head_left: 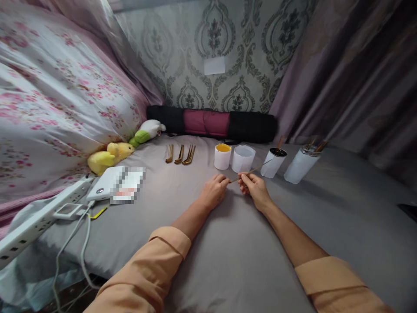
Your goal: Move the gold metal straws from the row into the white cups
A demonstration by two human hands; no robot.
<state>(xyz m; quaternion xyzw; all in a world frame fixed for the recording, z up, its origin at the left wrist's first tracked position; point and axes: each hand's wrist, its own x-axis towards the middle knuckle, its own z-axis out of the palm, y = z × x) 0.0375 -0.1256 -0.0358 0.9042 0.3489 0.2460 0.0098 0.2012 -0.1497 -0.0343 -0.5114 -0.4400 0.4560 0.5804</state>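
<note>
Between my two hands runs a thin brown stick (235, 180), slanting up to the right past my right fingers. My left hand (214, 190) is closed around its lower end. The fingertips of my right hand (256, 191) pinch it farther along. Just beyond stand a white cup with a yellow inside (222, 158) and a wider white cup (243, 160). To their right, a white-wrapped can with a dark mouth (273, 165) and a taller white-wrapped jar (300, 167) hold thin brown sticks. Bent brown strips (189, 155) lie in several small bundles at the back left.
A grey sheet (234, 261) covers the surface. Along the wall lies a black and maroon roll (206, 123). Plush toys (112, 156), a white box-shaped device (107, 184), a power strip (45, 217) and white cables (85, 243) occupy the left. Curtains (352, 74) hang at the right.
</note>
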